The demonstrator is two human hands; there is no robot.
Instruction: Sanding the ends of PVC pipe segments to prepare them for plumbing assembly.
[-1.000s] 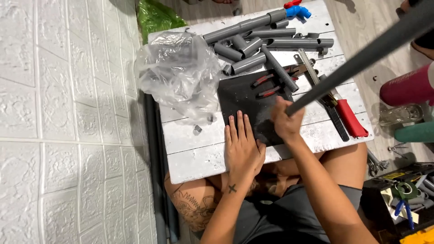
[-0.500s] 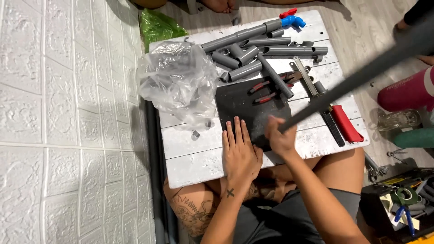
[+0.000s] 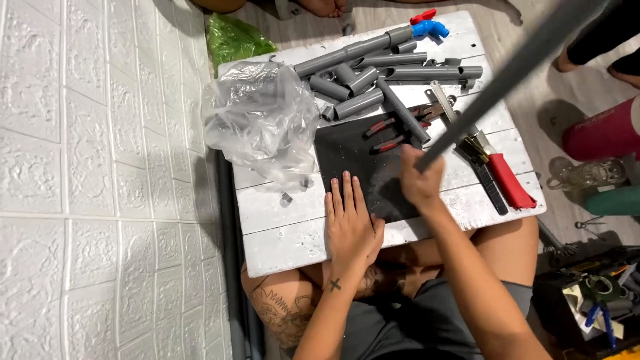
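We see the right hand (image 3: 421,179) closed in a fist around the lower end of a long grey pipe (image 3: 507,77), a smooth matt tube that slants away toward two o'clock and blurs out of the frame. Its gripped end meets a flat black sheet (image 3: 353,150), dull and dusted with pale specks, lying on a white painted plank board (image 3: 280,220). The left hand (image 3: 350,223) lies open, palm down, fingers straight, on the sheet's edge at seven o'clock. At twelve o'clock of the sheet sits a heap of short grey pipe pieces (image 3: 360,83); at ten o'clock a crumpled clear plastic bag (image 3: 260,117); at three o'clock a saw with a red handle (image 3: 510,180).
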